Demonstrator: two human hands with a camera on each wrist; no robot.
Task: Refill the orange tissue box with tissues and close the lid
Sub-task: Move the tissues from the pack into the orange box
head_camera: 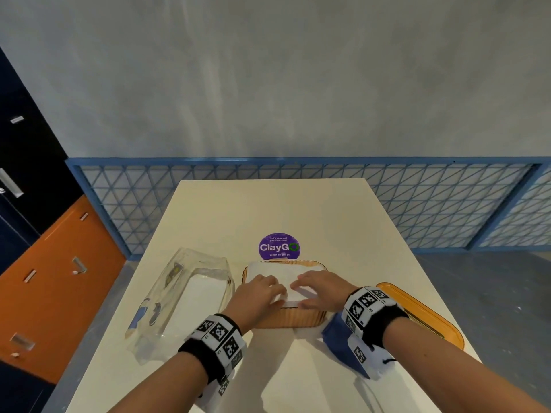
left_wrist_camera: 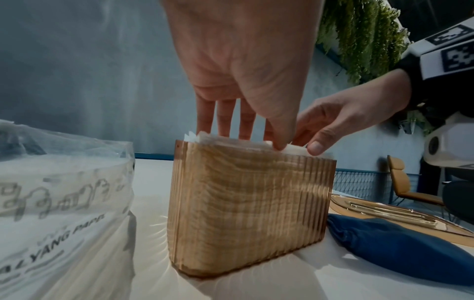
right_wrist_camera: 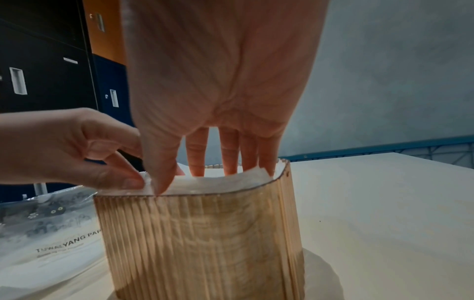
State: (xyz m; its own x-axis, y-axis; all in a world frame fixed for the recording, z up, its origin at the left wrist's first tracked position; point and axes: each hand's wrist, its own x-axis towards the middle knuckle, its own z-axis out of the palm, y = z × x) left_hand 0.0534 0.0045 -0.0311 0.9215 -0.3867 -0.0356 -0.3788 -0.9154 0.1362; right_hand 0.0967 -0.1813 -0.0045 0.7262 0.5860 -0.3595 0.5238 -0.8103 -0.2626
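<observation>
The orange ribbed tissue box (head_camera: 286,318) (left_wrist_camera: 246,203) (right_wrist_camera: 200,243) stands open-topped on the table, near the front. A white stack of tissues (head_camera: 277,271) (right_wrist_camera: 225,180) fills it to the rim. Both hands are on top of the stack. My left hand (head_camera: 268,293) (left_wrist_camera: 246,130) (right_wrist_camera: 77,150) pinches the near corner of the top sheets between thumb and fingers. My right hand (head_camera: 313,290) (right_wrist_camera: 197,168) (left_wrist_camera: 333,121) presses straight fingers down on the tissues, its thumb at the near rim. The orange lid (head_camera: 426,317) (left_wrist_camera: 379,209) lies flat to the right.
A clear plastic tissue package (head_camera: 182,296) (left_wrist_camera: 59,192) (right_wrist_camera: 46,233) lies left of the box. A blue cloth (head_camera: 335,330) (left_wrist_camera: 400,249) sits between box and lid. A purple round sticker (head_camera: 278,246) is behind the box on the cream table (head_camera: 268,210). Lockers stand at the left.
</observation>
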